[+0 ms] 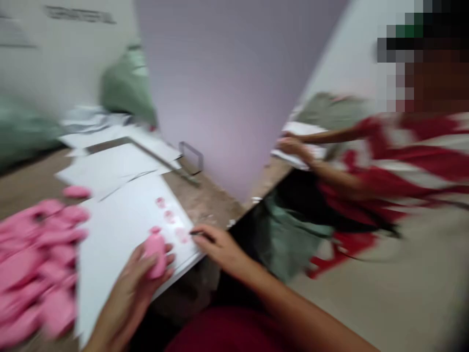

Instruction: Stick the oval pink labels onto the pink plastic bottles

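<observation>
My left hand (137, 281) is closed around a small pink bottle-shaped piece (156, 252) with a narrow knob at its top, held upright above the white sheets (113, 230). To the right, at the edge of the sheets, my right hand (225, 250) pinches a thin dark tool (198, 234); blur hides its exact kind. Near its tip, several small pink bits (168, 216) lie in a row on the paper. A large heap of similar pink pieces (40, 264) sits left of the sheets.
A pale purple partition (227, 88) rises behind the brown table (216, 195). More paper and a long flat strip (161, 161) lie at the back, near green bags (124, 88). At right, a co-worker in a red-and-white top (384, 166) has both hands over papers (304, 129).
</observation>
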The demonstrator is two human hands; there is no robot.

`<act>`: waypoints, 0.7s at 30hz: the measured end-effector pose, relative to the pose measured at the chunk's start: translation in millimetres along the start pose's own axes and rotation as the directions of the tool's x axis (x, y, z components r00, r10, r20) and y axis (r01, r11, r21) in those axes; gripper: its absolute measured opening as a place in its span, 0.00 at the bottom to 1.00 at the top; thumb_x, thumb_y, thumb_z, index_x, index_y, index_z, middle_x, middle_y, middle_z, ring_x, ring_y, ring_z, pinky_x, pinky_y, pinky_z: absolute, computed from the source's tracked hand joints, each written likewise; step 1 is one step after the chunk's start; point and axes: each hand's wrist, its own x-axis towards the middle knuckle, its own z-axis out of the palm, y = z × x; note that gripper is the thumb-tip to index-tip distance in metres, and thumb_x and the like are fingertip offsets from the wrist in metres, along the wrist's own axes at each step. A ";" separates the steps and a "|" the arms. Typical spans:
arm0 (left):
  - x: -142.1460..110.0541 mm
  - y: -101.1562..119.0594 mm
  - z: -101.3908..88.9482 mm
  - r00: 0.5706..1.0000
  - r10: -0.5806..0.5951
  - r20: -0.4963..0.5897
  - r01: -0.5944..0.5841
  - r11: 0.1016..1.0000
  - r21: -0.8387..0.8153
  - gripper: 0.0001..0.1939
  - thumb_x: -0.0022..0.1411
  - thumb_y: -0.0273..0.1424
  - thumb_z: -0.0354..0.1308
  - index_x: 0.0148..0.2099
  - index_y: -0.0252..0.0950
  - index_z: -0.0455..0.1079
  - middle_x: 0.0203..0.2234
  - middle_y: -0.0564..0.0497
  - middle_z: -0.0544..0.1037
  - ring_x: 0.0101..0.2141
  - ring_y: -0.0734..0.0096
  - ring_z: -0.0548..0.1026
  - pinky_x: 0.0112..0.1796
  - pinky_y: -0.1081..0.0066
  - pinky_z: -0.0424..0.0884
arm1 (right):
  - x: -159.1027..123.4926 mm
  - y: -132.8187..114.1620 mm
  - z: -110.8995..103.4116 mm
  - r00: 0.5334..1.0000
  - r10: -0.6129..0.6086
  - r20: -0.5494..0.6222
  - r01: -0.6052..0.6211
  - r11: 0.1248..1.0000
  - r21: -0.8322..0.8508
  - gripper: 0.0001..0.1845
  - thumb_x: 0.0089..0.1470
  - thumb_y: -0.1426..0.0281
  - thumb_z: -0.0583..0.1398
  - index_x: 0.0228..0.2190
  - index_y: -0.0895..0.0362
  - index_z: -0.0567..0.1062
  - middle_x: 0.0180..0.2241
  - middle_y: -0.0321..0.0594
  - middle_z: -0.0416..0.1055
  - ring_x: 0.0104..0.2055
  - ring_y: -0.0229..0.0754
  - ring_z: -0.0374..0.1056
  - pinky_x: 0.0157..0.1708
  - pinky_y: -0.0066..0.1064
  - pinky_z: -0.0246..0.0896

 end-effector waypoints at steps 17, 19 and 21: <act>21.6 10.9 -14.7 0.956 0.220 -0.196 -0.212 0.975 0.061 0.20 0.56 0.30 0.67 0.51 0.36 0.70 0.47 0.44 0.79 0.45 0.63 0.78 0.47 0.65 0.73 | 45.4 38.2 -3.1 0.992 -0.091 0.086 0.111 0.955 -0.275 0.13 0.59 0.68 0.56 0.42 0.54 0.79 0.40 0.44 0.81 0.40 0.50 0.75 0.39 0.39 0.63; 36.3 10.3 -9.4 0.938 0.288 -0.193 -0.281 0.958 0.062 0.20 0.55 0.30 0.68 0.50 0.35 0.70 0.46 0.45 0.80 0.48 0.64 0.76 0.50 0.66 0.70 | 46.1 37.5 -3.0 0.990 -0.103 0.100 0.132 0.925 -0.357 0.11 0.59 0.69 0.57 0.40 0.54 0.78 0.36 0.42 0.81 0.36 0.48 0.75 0.36 0.38 0.61; 47.7 8.7 -8.5 0.924 0.324 -0.202 -0.312 0.946 0.086 0.20 0.54 0.31 0.68 0.49 0.35 0.70 0.45 0.46 0.80 0.47 0.66 0.76 0.50 0.67 0.68 | 47.9 36.6 -1.1 0.986 -0.117 0.115 0.154 0.904 -0.400 0.08 0.59 0.70 0.58 0.39 0.54 0.77 0.35 0.40 0.81 0.35 0.47 0.74 0.35 0.37 0.58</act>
